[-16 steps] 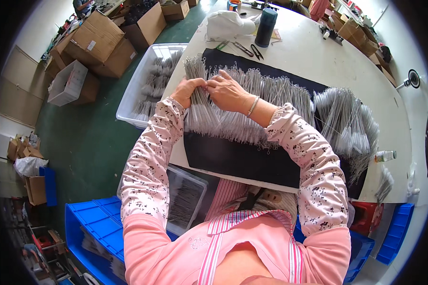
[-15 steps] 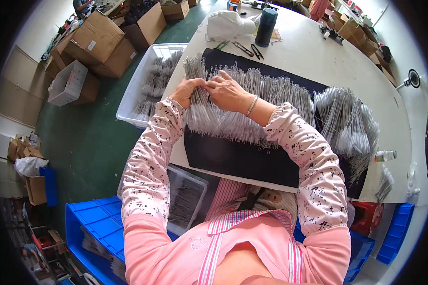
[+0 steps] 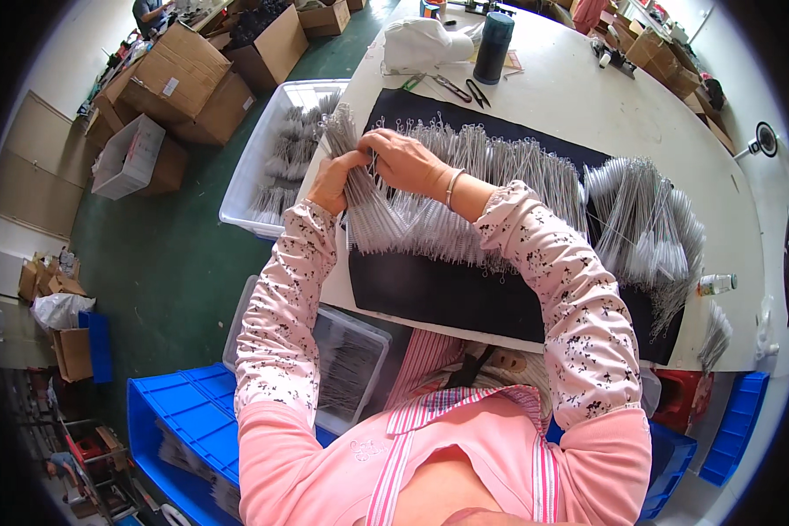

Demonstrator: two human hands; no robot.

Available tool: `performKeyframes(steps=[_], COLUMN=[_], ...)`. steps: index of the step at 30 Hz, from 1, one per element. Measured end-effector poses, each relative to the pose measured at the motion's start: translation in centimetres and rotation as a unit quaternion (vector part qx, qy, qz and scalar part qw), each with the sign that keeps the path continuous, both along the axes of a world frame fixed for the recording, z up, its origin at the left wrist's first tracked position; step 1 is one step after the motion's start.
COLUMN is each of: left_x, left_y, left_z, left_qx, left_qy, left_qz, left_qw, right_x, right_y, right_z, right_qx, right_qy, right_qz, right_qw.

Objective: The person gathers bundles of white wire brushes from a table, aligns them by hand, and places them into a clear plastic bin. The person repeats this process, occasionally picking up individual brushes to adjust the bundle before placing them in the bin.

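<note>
Thin wire brushes with white bristles (image 3: 491, 167) lie in a long row on a black mat (image 3: 447, 294) on a white table (image 3: 579, 105). My left hand (image 3: 337, 180) grips a bundle of these brushes (image 3: 364, 206) at the row's left end. My right hand (image 3: 403, 160) rests on the same bundle, fingers curled over the wire stems. A loose heap of brushes (image 3: 644, 228) lies at the mat's right end.
A clear bin of brushes (image 3: 276, 153) stands left of the table, another clear bin (image 3: 351, 364) by my knee, blue crates (image 3: 184, 421) below. Cardboard boxes (image 3: 180, 74) lie on the green floor. A dark bottle (image 3: 493, 48), scissors (image 3: 451, 86) and a white bag (image 3: 421, 44) sit at the far edge.
Both hands stay on the bundle at the left end of the row; hardly any shift shows.
</note>
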State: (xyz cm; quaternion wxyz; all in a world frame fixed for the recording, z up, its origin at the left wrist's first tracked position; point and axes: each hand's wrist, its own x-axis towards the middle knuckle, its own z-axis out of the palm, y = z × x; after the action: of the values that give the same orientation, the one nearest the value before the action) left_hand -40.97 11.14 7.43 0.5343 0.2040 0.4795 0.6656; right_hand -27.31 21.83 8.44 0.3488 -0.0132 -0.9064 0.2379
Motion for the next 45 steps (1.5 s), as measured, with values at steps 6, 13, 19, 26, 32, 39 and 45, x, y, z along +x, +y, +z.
performKeyframes(steps=[6,13,19,26,32,39,45], left_x=[0.5,2.2,5.3,7.9,8.6,16.2,22.3], left_y=[-1.0,-3.7,-8.0,-13.1,-14.4,-12.8,-9.7], left_z=[0.6,2.0,2.6,8.2,8.4,6.8,6.3], left_qx=[0.004,0.051,0.206,0.373,0.344,0.200,0.142], left_qy=[0.016,0.029,0.122,0.259,0.228,0.157,0.060], left_qz=[-0.019,-0.014,0.046,0.123,0.157,0.194,0.239], left_qw=[1.000,0.998,0.970,0.883,0.897,0.948,0.959], right_x=[-0.8,-0.2,-0.9,-0.5,0.0,9.5,20.6], right_y=[1.0,0.6,0.7,1.4,2.6,-2.2,-10.8], right_z=[-2.7,-4.4,-4.8,-5.7,-2.5,7.1,8.5], right_qx=[-0.077,0.254,0.262,0.300,-0.012,-0.226,-0.097], right_qy=[-0.140,-0.417,-0.457,-0.403,-0.167,-0.124,-0.252], right_qz=[0.039,-0.011,-0.003,0.009,0.075,0.089,0.004], right_qw=[0.986,0.873,0.850,0.865,0.983,0.962,0.963])
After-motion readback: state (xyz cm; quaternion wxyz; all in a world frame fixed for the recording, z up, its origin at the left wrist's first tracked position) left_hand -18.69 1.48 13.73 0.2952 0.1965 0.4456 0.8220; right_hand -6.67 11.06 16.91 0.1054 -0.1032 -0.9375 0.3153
